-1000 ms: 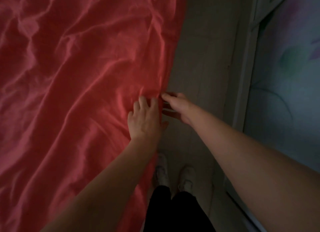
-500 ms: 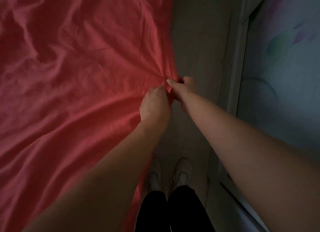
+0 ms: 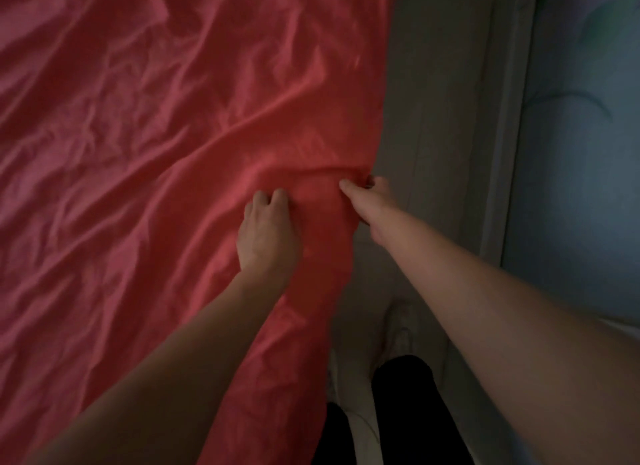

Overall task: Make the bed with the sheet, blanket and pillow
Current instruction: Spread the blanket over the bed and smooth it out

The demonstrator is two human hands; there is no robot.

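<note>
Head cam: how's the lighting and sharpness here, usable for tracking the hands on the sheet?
Head view: dim, low-contrast room light, no glare; soft sheen on folds of the red sheet; slight motion blur along its far edge; left hand and right hand readable but soft; shoes nearly lost in shadow.

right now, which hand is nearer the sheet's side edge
Right. The right hand pinches the sheet at that edge; the left hand lies on the sheet further in from it.
</note>
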